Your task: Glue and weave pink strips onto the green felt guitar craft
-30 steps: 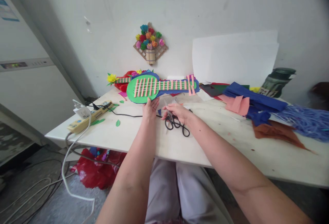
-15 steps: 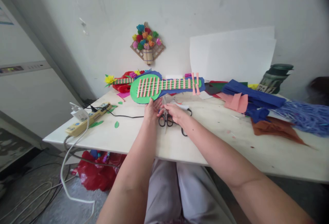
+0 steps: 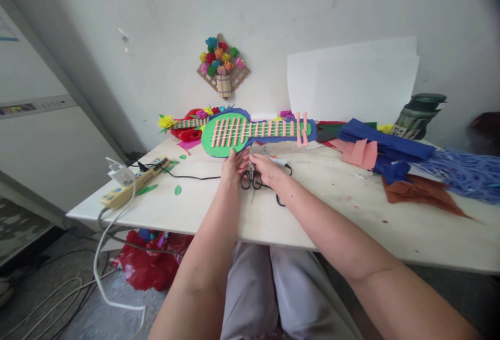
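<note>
A paper lute [image 3: 225,134], green with pink frets, pink pegs and a blue backing, is held up level above the table. My left hand [image 3: 235,165] is closed on the lower edge of its round body, thumb in front. Close beside it, my right hand [image 3: 266,168] is closed in a pinch, just under the lute; whatever lies between its fingertips is too small to tell. Black-handled scissors [image 3: 250,178] are right below the fingers. Behind the right hand, a white tool [image 3: 280,162] with a black cord is partly hidden.
A power strip [image 3: 135,184] with a white plug and cables lies at the left, near green paper leaves [image 3: 177,189]. To the right are blue crepe paper [image 3: 385,142], brown paper [image 3: 420,191], blue shreds [image 3: 464,173] and a dark bottle [image 3: 417,116]. A flowered instrument [image 3: 187,123] stands behind.
The lute has shifted slightly to the right in my left hand. My right hand stays beside the left with its fingers pinched.
</note>
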A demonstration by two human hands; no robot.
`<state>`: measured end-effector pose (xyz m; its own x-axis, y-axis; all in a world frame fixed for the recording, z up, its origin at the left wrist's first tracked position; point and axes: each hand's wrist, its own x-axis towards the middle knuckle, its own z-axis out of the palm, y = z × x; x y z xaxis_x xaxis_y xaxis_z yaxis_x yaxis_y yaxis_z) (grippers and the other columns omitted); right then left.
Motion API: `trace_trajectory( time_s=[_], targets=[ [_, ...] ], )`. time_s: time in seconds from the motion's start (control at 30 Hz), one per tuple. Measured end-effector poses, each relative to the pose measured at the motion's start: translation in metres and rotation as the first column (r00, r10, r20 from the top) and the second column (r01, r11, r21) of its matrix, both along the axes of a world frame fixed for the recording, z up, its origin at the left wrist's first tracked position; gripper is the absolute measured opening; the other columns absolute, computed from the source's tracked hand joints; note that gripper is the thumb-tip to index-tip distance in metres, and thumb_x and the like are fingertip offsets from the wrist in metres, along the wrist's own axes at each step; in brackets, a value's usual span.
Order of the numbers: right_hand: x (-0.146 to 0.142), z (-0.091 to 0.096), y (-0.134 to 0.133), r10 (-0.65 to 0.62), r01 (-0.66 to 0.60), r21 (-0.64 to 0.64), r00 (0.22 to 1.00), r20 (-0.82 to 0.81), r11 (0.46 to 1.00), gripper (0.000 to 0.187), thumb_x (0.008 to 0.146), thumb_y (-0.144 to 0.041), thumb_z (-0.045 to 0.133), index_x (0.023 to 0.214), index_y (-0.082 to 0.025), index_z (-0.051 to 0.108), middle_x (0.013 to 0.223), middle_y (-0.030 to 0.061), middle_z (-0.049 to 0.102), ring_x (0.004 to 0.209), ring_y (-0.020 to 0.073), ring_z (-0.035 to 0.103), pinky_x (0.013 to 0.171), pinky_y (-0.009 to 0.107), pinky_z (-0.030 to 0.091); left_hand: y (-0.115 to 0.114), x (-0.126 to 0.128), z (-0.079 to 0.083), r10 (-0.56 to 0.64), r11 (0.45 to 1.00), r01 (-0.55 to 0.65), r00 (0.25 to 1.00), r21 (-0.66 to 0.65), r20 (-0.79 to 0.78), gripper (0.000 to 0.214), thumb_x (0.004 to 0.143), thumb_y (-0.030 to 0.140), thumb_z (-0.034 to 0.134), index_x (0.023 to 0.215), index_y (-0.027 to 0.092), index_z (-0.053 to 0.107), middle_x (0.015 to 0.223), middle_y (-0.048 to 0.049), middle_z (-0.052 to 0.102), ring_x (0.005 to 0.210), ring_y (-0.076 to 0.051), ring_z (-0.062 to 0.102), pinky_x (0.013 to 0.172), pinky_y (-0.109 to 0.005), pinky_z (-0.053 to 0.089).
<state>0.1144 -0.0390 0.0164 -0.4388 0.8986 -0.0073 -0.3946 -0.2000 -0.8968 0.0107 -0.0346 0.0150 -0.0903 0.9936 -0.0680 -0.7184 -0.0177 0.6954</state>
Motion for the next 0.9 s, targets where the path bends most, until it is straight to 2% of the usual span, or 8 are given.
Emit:
trace_trajectory(
  time_s=[0.33,0.53,0.7,0.9],
  targets=[
    [-0.001,0.000,0.001,-0.010,0.009,0.025,1.000,0.015,1.000,0.012,0.088,-0.019,0.039,0.086,-0.018,0.051,0.061,0.0006,0.064,0.049,0.0124,0.060,0.043,0.023,0.049,-0.003,0.001,0.000,-0.021,1.000,0.021,0.999,-0.016,-0.032,0.045,0.085,0.042,0.047,0.117,0.012,0.055,0.068,-0.0064,0.065,0.030,-0.002,0.036,0.023,-0.013,0.021],
    [-0.001,0.004,-0.002,-0.044,0.042,0.036,0.996,0.074,0.998,0.014,0.089,-0.019,0.037,0.085,-0.018,0.051,0.060,0.0002,0.064,0.048,0.0114,0.059,0.043,0.021,0.048,-0.003,0.004,0.004,0.004,1.000,-0.003,1.000,0.009,-0.008,0.038,0.090,0.032,0.039,0.113,0.007,0.055,0.070,-0.0067,0.066,0.030,-0.002,0.036,0.021,-0.014,0.022],
    [-0.002,0.008,-0.007,-0.048,0.046,0.034,0.996,0.078,0.998,0.014,0.088,-0.017,0.037,0.083,-0.017,0.050,0.058,0.0000,0.063,0.047,0.0115,0.058,0.042,0.021,0.048,-0.003,0.004,0.004,-0.017,1.000,0.017,1.000,-0.026,-0.013,0.040,0.091,0.034,0.036,0.116,0.007,0.054,0.065,-0.0052,0.064,0.028,-0.003,0.033,0.021,-0.014,0.020],
    [-0.003,0.008,-0.010,-0.057,0.057,-0.013,0.998,0.040,0.998,0.015,0.087,-0.015,0.038,0.079,-0.017,0.050,0.053,-0.0004,0.061,0.047,0.0125,0.058,0.044,0.023,0.049,0.000,-0.001,-0.003,-0.037,0.999,0.036,0.998,-0.004,-0.048,0.044,0.088,0.040,0.041,0.118,0.011,0.055,0.080,-0.0101,0.067,0.033,-0.003,0.039,0.023,-0.015,0.024]
  ],
)
